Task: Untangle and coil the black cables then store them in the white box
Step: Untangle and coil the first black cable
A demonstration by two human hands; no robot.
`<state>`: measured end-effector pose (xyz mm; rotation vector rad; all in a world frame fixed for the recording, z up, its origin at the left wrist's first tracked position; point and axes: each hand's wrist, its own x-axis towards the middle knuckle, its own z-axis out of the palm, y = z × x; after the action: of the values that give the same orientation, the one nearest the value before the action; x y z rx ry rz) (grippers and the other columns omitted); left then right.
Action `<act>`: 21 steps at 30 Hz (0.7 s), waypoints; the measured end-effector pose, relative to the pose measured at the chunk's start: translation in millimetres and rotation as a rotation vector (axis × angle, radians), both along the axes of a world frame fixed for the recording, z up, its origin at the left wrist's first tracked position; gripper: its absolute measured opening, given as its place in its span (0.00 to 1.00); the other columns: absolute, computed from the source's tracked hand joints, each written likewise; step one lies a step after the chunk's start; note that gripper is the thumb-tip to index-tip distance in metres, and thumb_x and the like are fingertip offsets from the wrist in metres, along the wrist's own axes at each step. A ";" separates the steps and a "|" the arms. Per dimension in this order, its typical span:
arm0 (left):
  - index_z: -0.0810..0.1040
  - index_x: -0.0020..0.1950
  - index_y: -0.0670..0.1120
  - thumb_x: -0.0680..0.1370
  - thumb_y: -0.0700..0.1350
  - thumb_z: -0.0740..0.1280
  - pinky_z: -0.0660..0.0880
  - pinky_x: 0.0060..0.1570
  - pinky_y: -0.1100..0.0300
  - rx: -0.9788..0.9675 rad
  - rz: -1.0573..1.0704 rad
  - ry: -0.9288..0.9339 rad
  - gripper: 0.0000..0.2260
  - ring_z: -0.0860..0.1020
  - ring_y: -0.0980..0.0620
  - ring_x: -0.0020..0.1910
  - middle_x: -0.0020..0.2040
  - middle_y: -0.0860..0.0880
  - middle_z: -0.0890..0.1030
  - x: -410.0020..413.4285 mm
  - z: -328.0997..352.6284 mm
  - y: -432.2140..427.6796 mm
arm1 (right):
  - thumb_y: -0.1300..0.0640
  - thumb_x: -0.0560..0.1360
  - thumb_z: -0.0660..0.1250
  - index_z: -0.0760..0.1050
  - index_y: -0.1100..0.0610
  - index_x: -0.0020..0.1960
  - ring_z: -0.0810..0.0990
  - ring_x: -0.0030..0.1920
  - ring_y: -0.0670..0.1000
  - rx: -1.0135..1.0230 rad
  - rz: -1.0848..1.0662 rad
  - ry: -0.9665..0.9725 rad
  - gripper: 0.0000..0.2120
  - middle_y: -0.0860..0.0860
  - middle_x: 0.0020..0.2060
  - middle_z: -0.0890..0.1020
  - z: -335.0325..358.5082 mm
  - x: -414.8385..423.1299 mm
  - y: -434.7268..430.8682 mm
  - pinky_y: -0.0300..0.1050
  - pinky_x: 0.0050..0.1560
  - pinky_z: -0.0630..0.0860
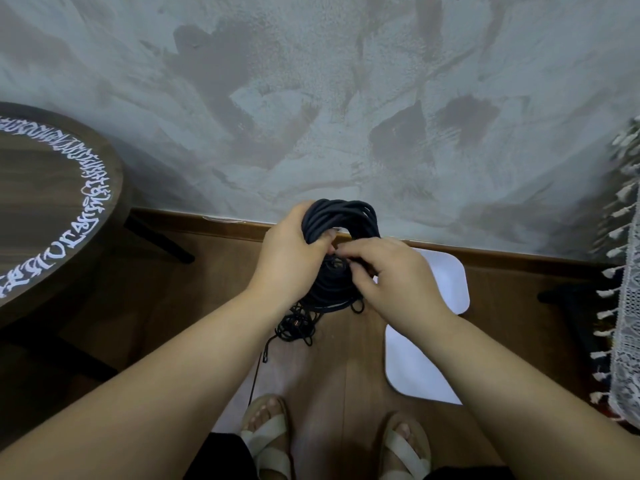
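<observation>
L hand (291, 247) + R hand (391, 271) round black cable coil (343, 216), tangle (298, 323) below.

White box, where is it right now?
In the head view, the white box lies on the wooden floor, right of centre. It is partly hidden under the right hand, just right of the black cables.

dim, soft indoor light | faint shadows | wide-angle edge bending | slight blur
</observation>
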<state>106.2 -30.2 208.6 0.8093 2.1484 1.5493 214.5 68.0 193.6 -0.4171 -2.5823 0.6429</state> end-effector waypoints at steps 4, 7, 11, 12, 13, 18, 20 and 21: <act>0.73 0.55 0.54 0.77 0.42 0.67 0.77 0.50 0.61 0.008 -0.010 -0.077 0.10 0.79 0.56 0.48 0.47 0.56 0.80 7.1 -2.0 2.5 | 0.53 0.75 0.66 0.72 0.50 0.59 0.72 0.53 0.50 0.065 -0.084 -0.249 0.13 0.45 0.46 0.78 8.7 -2.1 0.0 0.44 0.44 0.70; 0.73 0.54 0.55 0.77 0.42 0.67 0.76 0.48 0.62 0.011 -0.020 -0.087 0.10 0.79 0.57 0.48 0.47 0.57 0.80 12.1 -3.3 4.5 | 0.48 0.74 0.67 0.68 0.52 0.57 0.69 0.48 0.50 0.097 -0.111 -0.328 0.15 0.44 0.37 0.70 10.3 -3.4 0.3 0.46 0.41 0.70; 0.74 0.55 0.53 0.77 0.42 0.67 0.77 0.44 0.66 0.020 -0.014 -0.123 0.09 0.80 0.57 0.46 0.46 0.55 0.80 13.2 -3.4 5.4 | 0.51 0.73 0.69 0.70 0.53 0.51 0.70 0.44 0.51 0.061 -0.085 -0.251 0.12 0.44 0.34 0.71 5.3 -4.6 4.1 0.47 0.39 0.68; 0.74 0.55 0.53 0.77 0.42 0.67 0.77 0.46 0.64 0.027 -0.013 -0.130 0.09 0.80 0.57 0.46 0.47 0.55 0.80 12.9 -3.3 5.7 | 0.52 0.72 0.69 0.71 0.53 0.50 0.72 0.44 0.52 0.035 -0.074 -0.211 0.11 0.46 0.37 0.75 3.7 -4.4 5.9 0.47 0.39 0.69; 0.73 0.55 0.53 0.77 0.42 0.67 0.76 0.46 0.64 0.023 -0.014 -0.123 0.09 0.79 0.58 0.47 0.47 0.56 0.80 12.7 -2.5 5.6 | 0.53 0.72 0.70 0.73 0.54 0.49 0.74 0.44 0.52 -0.002 -0.067 -0.182 0.10 0.48 0.39 0.78 2.0 -4.3 8.0 0.48 0.40 0.70; 0.73 0.56 0.53 0.77 0.41 0.67 0.78 0.37 0.67 0.029 -0.012 -0.194 0.10 0.78 0.57 0.46 0.47 0.55 0.79 9.3 -2.0 5.4 | 0.59 0.71 0.72 0.82 0.52 0.47 0.78 0.36 0.40 -0.248 -0.041 -0.072 0.06 0.44 0.37 0.83 -5.2 -3.2 15.6 0.39 0.41 0.76; 0.73 0.55 0.53 0.77 0.41 0.67 0.81 0.39 0.61 0.017 -0.015 -0.212 0.10 0.80 0.54 0.46 0.47 0.51 0.80 7.9 -1.9 5.8 | 0.62 0.71 0.72 0.82 0.54 0.45 0.77 0.31 0.43 -0.385 -0.035 -0.061 0.04 0.45 0.34 0.81 -4.3 -3.0 18.0 0.39 0.36 0.78; 0.73 0.55 0.52 0.77 0.40 0.67 0.81 0.37 0.61 0.014 -0.015 -0.215 0.10 0.80 0.54 0.43 0.46 0.50 0.80 6.9 -1.8 5.6 | 0.63 0.72 0.71 0.80 0.54 0.43 0.77 0.29 0.45 -0.450 -0.038 -0.064 0.04 0.45 0.33 0.81 -3.6 -2.6 19.7 0.39 0.34 0.78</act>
<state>113.0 -24.6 206.8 0.6301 1.9745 1.5688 211.9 87.8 190.0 -0.6338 -2.4686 1.2199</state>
